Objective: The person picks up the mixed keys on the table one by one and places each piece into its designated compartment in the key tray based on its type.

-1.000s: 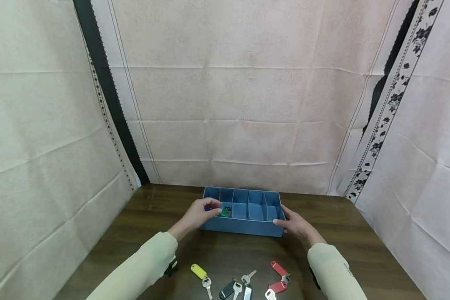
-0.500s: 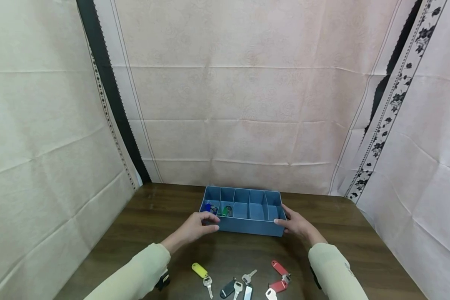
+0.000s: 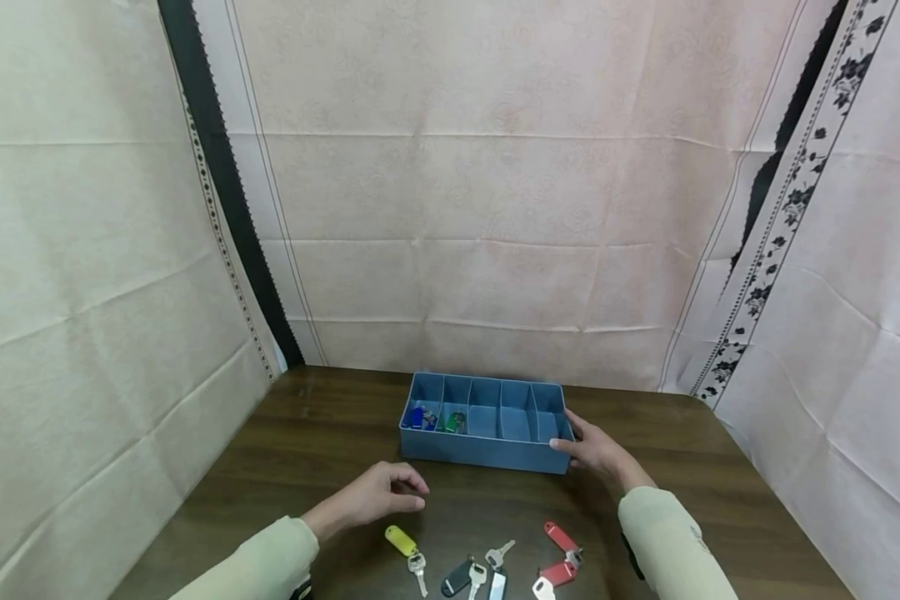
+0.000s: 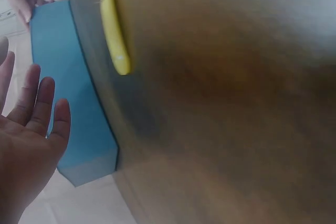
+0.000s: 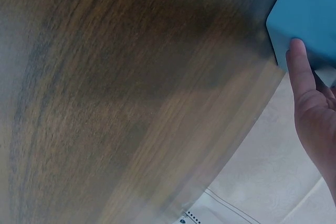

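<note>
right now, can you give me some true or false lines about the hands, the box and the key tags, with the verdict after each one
1. The right hand touches the right end of the blue box. True.
2. The left hand is inside the blue box. False: it is outside, near the yellow tag.
3. The green tag lies in the second compartment from the left. True.
4. The blue tag lies on the table. False: it is in the leftmost compartment.
5. Two red tags lie on the table. True.
</note>
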`<state>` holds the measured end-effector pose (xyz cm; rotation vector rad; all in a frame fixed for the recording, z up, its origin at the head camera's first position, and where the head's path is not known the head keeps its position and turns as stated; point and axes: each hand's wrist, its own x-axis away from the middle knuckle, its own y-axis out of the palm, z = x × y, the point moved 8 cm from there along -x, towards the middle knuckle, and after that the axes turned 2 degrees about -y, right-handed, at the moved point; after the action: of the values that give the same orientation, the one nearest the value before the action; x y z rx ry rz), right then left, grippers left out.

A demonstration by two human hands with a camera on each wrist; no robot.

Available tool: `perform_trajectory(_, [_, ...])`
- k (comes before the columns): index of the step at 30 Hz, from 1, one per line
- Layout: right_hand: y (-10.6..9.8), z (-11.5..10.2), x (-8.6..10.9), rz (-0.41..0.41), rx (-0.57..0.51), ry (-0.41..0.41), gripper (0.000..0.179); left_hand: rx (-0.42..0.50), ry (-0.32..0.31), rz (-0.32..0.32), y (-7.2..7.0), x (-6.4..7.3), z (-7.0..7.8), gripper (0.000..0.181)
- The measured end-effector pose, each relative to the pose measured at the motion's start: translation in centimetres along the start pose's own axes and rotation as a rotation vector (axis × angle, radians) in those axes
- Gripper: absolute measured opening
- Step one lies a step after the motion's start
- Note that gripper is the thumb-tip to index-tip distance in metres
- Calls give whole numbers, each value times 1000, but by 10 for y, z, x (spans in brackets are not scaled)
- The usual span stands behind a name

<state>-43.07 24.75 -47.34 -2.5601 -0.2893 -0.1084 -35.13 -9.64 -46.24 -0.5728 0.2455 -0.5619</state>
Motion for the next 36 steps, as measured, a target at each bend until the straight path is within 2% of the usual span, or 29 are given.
perform_trajectory(7, [0,1,3,-3,-13,3,85,1,30,-92,17,13,-9,12])
perform_trajectory(11, [0,3,2,-5,-30,3,83,-26,76,-124,24,18,-9,9])
perform_trajectory(18, [-1,4,0,-5,-36,5,84,-93,204,-140,30,23,-4,7])
perform_trajectory(29, [0,0,-1,1,-3,-11,87,-150,206,-131,33,24,-14,5])
perform_trajectory(36, [-1,-1,0,14,-5,-3,83,-277,186,-119,36,23,-19,3])
